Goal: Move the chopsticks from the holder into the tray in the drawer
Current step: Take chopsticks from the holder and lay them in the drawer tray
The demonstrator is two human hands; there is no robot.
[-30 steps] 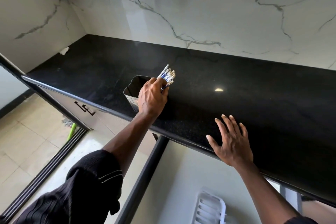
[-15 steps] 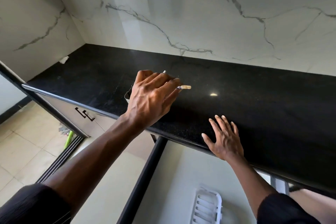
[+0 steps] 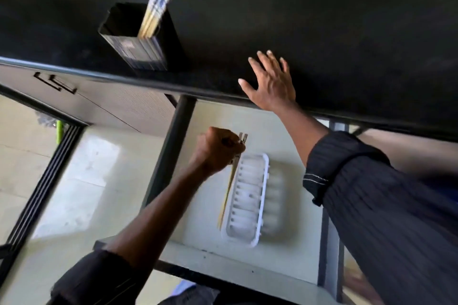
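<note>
A dark square holder (image 3: 146, 51) stands near the front edge of the black countertop (image 3: 322, 20), with several blue-and-white topped chopsticks (image 3: 156, 11) leaning in it. My left hand (image 3: 218, 150) is a closed fist over the open drawer (image 3: 198, 218), gripping a pair of chopsticks (image 3: 226, 195) that point down, their tips just left of the white slotted tray (image 3: 247, 200). My right hand (image 3: 272, 82) lies flat with fingers spread on the countertop edge, holding nothing.
A closed cabinet front with a dark handle (image 3: 57, 83) sits left of the drawer. A black drawer side rail (image 3: 173, 151) runs down beside my left hand. Tiled floor (image 3: 22, 156) and a sliding track (image 3: 42, 181) lie at the left.
My left hand pulled a pair of chopsticks out of the holder and carried them down over the drawer, beside the tray. My view tilted down. The right hand stayed on the counter.
</note>
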